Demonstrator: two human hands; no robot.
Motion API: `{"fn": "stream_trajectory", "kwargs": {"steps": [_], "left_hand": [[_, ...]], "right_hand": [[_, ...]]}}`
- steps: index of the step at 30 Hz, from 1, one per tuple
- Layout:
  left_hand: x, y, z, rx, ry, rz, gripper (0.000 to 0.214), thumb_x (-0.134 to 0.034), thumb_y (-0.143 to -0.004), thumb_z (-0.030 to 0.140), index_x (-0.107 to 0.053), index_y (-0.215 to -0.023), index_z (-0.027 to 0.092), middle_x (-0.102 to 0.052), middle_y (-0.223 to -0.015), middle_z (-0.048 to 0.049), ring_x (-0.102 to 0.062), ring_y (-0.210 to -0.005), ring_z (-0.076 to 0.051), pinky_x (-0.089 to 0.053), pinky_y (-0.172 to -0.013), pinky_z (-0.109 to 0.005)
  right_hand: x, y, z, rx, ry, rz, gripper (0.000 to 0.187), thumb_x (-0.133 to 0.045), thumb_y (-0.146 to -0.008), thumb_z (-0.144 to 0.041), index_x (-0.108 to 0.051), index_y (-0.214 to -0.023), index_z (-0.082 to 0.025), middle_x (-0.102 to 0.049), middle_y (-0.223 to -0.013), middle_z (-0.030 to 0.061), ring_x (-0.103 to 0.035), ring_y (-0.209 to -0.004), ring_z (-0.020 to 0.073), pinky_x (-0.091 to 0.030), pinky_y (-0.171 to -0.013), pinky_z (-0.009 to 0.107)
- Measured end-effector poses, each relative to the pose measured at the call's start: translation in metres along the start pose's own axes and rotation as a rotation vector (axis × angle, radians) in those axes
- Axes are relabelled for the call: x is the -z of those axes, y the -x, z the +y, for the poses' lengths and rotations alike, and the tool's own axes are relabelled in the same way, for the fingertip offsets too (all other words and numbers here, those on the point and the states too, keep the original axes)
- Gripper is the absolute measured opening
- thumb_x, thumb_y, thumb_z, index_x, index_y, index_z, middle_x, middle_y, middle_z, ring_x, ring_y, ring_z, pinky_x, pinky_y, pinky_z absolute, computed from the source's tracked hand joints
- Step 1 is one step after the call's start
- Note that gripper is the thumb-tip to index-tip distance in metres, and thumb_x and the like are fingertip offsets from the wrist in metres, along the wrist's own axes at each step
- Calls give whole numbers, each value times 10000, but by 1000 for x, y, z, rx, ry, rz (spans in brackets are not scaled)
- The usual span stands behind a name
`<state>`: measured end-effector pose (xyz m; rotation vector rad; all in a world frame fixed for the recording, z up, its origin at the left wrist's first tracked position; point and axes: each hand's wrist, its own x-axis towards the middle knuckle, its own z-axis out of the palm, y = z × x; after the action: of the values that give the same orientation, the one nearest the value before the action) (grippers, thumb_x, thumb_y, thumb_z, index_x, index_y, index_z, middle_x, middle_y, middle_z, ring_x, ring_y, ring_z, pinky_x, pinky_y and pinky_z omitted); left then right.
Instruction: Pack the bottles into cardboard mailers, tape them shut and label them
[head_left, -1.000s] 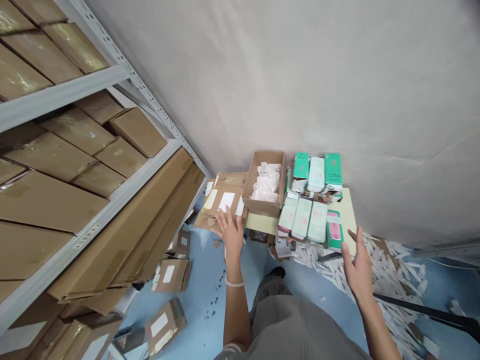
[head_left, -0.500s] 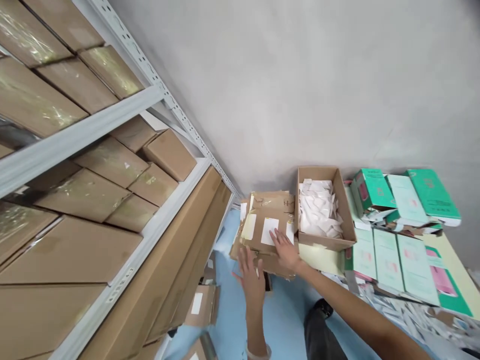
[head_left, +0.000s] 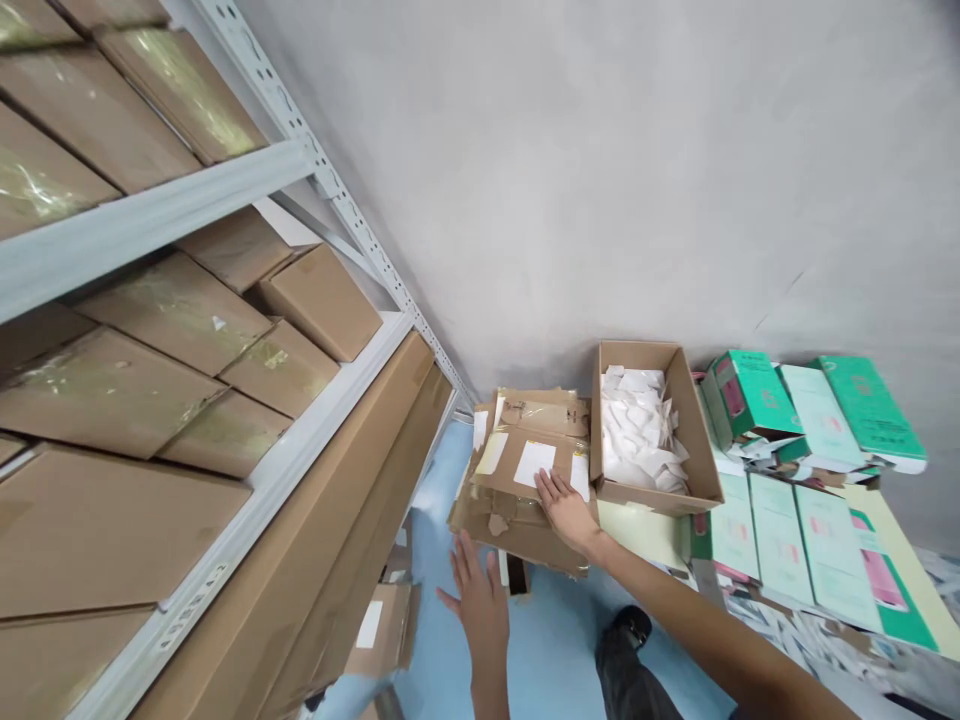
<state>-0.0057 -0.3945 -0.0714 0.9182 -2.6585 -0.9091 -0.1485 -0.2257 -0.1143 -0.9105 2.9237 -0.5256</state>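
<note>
A stack of flattened cardboard lies against the wall, with white labels and strips of tape on its top piece. My right hand rests flat on that top piece, its fingertips at a white label. Just off the near left edge of the stack, my left hand is raised with its fingers spread and nothing in it. Touching the stack's right side is an open carton holding many folded white papers.
Steel shelving filled with taped brown boxes runs along the left. Green and white boxes stand at the right. On the blue floor sits a labelled box, and a shoe shows below.
My left hand has come away from the cardboard, moving down and left. My right hand stays on the stack. The view has shifted slightly.
</note>
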Motion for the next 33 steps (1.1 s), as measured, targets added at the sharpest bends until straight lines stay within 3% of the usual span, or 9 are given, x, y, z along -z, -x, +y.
{"fn": "stream_trajectory", "kwargs": {"steps": [6,10,12,15,19,22,26,30,33], "left_hand": [[34,-25,46,-61,25,214,626,-235,-1019,498,-262,-1570,203,-349,-1587,-203,-247,-1513,-303,-158,-1182,-655],[53,-41,86,-181,81,192,614,-239,-1025,476,-217,-1585,226,-418,-1555,-177,-286,-1501,-292,-171,-1192,-646],[59,-51,113,-250,128,179,604,-239,-1026,467,-218,-1586,242,-421,-1560,-153,-298,-1497,-284,-195,-1203,-617],[56,-61,165,-350,266,131,607,-246,-1025,477,-257,-1576,223,-360,-1599,-131,-285,-1503,-267,-228,-1228,-528],[16,-44,253,-516,551,-143,631,-206,-1028,512,-261,-1567,188,-323,-1617,-132,-380,-1460,-231,-344,-1197,-399],[-38,12,317,-618,681,-537,641,-233,-1015,548,-295,-1554,206,-400,-1578,-129,-492,-1384,-216,-460,-1102,-344],[-109,148,372,-624,775,-1187,586,-507,-928,562,-555,-1387,202,-551,-1462,-126,-554,-1322,-259,-475,-1085,-391],[-142,307,394,-661,709,-1700,607,-468,-926,633,-659,-1258,163,-679,-1283,-155,-615,-1243,-275,-484,-1061,-419],[-147,412,398,-825,574,-1964,554,-505,-920,612,-675,-1219,177,-693,-1253,-140,-627,-1215,-258,-489,-1049,-404]], "right_hand": [[151,-16,-13,-176,-357,472,542,-367,-932,-122,-511,-1448,-201,-701,-1252,101,-669,-1115,251,-529,-961,415],[252,19,0,-345,-787,817,440,-401,-1005,-465,-672,-1198,-177,-729,-818,27,-670,-786,214,-547,-740,326],[289,52,17,-353,-971,888,455,-482,-961,-547,-690,-1122,-176,-718,-824,19,-657,-785,203,-542,-737,311],[323,118,45,-379,-1182,939,480,-563,-899,-597,-677,-1151,-204,-735,-893,33,-681,-833,227,-558,-737,331],[328,231,75,-562,-1278,1042,511,-626,-840,-608,-689,-1179,-230,-757,-927,76,-713,-882,282,-585,-748,388],[311,334,84,-751,-1301,1145,535,-678,-786,-602,-717,-1147,-208,-764,-922,108,-725,-888,323,-597,-757,433],[281,494,61,-1046,-1213,1395,540,-731,-749,-559,-719,-1156,-204,-766,-1002,136,-722,-930,363,-602,-785,481],[241,636,-13,-1371,-1050,1798,644,-733,-699,-604,-696,-1237,-251,-747,-1118,151,-702,-994,416,-602,-810,559],[197,701,-79,-1584,-936,2082,688,-724,-659,-629,-689,-1261,-299,-722,-1185,162,-681,-1056,437,-583,-876,590]]}}
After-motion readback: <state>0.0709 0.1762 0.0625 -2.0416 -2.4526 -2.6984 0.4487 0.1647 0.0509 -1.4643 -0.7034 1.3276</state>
